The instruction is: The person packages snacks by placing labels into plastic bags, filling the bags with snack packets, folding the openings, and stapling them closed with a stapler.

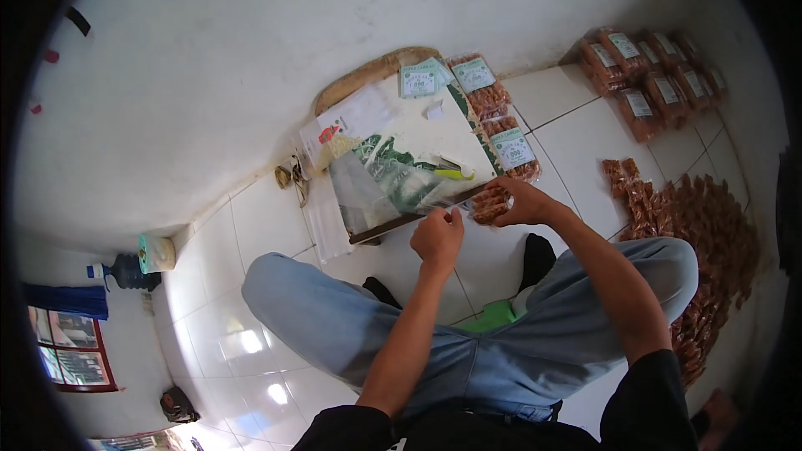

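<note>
My right hand point(520, 202) is wrapped round a small clear packet of reddish-brown snacks point(489, 205) at the near right corner of a low table point(443, 129). To its left my left hand point(438, 234) is closed at the table's front edge, pinching what looks like clear plastic. Clear plastic bags point(361, 186) lie on the table's left part. A yellow-green cutter point(454, 174) rests near the table's front. Larger labelled snack packs point(512, 150) line the right side, and a stack of green-and-white labels point(420, 80) lies at the back.
Filled labelled packs point(643, 108) are stacked on the floor at the back right. A large heap of small snack packets point(710, 242) spreads along the right. A water bottle point(134, 271) and a plastic roll point(157, 253) stand at the left. A green object point(494, 316) lies between my legs.
</note>
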A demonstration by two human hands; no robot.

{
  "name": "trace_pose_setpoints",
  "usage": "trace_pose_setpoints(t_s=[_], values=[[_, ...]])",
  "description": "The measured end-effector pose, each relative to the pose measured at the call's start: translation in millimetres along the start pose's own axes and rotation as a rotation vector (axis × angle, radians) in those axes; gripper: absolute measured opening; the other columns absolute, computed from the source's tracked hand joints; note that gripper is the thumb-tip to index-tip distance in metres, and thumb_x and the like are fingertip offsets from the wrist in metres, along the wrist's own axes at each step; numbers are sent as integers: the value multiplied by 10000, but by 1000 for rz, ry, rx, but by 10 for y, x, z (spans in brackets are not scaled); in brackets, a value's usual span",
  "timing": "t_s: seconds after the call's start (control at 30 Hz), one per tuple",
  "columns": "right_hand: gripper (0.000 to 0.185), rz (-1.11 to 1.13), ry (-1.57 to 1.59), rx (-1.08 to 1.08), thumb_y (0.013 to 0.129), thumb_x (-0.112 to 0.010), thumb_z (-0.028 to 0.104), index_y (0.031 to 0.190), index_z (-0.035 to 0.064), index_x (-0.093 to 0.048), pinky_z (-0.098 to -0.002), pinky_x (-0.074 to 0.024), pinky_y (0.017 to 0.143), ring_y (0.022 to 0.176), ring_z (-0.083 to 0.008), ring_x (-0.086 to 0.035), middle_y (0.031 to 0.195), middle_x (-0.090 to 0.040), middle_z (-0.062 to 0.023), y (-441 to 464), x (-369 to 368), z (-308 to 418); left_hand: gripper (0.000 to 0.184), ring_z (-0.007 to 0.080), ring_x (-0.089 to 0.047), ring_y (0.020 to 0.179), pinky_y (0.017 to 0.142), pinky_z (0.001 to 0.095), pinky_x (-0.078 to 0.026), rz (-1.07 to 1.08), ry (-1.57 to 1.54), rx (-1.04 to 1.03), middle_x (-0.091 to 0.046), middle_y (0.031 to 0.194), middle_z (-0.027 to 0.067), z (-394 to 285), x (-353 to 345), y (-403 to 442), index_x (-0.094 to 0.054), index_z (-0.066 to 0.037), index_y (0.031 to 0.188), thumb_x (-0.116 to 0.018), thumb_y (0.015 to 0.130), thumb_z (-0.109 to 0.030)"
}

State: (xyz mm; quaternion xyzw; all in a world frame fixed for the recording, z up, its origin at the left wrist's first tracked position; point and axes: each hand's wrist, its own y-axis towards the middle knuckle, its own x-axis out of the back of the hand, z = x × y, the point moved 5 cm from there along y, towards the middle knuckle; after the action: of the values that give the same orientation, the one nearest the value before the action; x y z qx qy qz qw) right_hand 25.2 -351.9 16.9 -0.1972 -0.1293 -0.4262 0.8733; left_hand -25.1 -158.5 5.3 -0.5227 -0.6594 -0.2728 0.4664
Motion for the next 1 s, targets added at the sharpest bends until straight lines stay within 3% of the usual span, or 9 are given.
trace_pose_setpoints(t_s=[0.17, 0.33, 0.53, 0.6, 0.63, 0.7, 0.83, 0.93, 1.0], values=[[719, -12, 8, -3, 637, -809, 187, 1254, -1, -492, -335, -502, 918, 1058, -238, -614, 1163, -618, -162, 60, -125, 48, 212, 353, -665, 681, 594, 478, -498, -111, -66, -80, -675, 695, 115, 75, 51, -37, -629, -119, 810, -583, 858, -320], [689, -24, -4, 13, 645, -820, 202, 1237, 17, -520, -342, -470, 950, 1083, -232, -602, 1150, -625, -152, 191, -312, 117, 192, 340, -655, 735, 635, 463, -488, -77, -95, -34, -674, 739, 75, 137, 185, -128, -613, -126, 849, -570, 876, -311], [691, -228, 209, -180, 647, -822, 212, 1218, -29, -516, -317, -514, 870, 957, -215, -647, 1076, -648, -144, 295, -371, 164, 179, 312, -624, 784, 657, 441, -479, -146, -276, -102, -624, 808, 75, 265, 235, -191, -587, -99, 843, -558, 908, -263], [607, -268, 230, -215, 686, -805, 240, 1150, -53, -543, -281, -537, 714, 856, -168, -648, 1006, -658, -104, 295, -434, 236, 166, 303, -618, 786, 647, 440, -482, -193, -344, -162, -610, 817, 77, 271, 222, -201, -586, -85, 837, -562, 910, -231], [607, -266, 225, -212, 686, -805, 240, 1150, -53, -543, -281, -537, 714, 856, -168, -648, 1006, -658, -104, 305, -442, 312, 170, 302, -609, 798, 678, 422, -473, -206, -361, -171, -597, 821, 93, 270, 208, -204, -580, -70, 844, -570, 912, -226], [510, -164, 500, -468, 716, -779, 293, 1074, -20, -596, -277, -513, 614, 782, -136, -626, 925, -661, -77, 273, -542, 342, 177, 302, -600, 809, 710, 404, -464, -222, -381, -179, -584, 825, 108, 288, 183, -200, -575, -55, 851, -578, 913, -220], [420, -142, 737, -522, 732, -754, 325, 1005, 29, -635, -262, -481, 556, 728, -117, -599, 843, -648, -44, 313, -714, 211, 189, 303, -577, 855, 737, 416, -462, -232, -494, -144, -563, 882, 113, 376, 157, -208, -578, -49, 876, -549, 935, -226], [477, -225, 424, -438, 738, -763, 293, 1095, 26, -593, -277, -508, 625, 785, -149, -621, 894, -636, -39, 228, -709, 233, 196, 306, -563, 851, 758, 411, -449, -243, -581, -107, -555, 890, 124, 445, 174, -185, -577, -40, 898, -540, 946, -227], [593, -418, 354, 35, 708, -782, 235, 1193, 21, -517, -335, -527, 731, 902, -241, -631, 1008, -610, -85, 263, -702, 348, 202, 307, -556, 848, 765, 408, -444, -224, -603, -100, -553, 895, 130, 461, 174, -166, -575, -35, 906, -536, 950, -228]])
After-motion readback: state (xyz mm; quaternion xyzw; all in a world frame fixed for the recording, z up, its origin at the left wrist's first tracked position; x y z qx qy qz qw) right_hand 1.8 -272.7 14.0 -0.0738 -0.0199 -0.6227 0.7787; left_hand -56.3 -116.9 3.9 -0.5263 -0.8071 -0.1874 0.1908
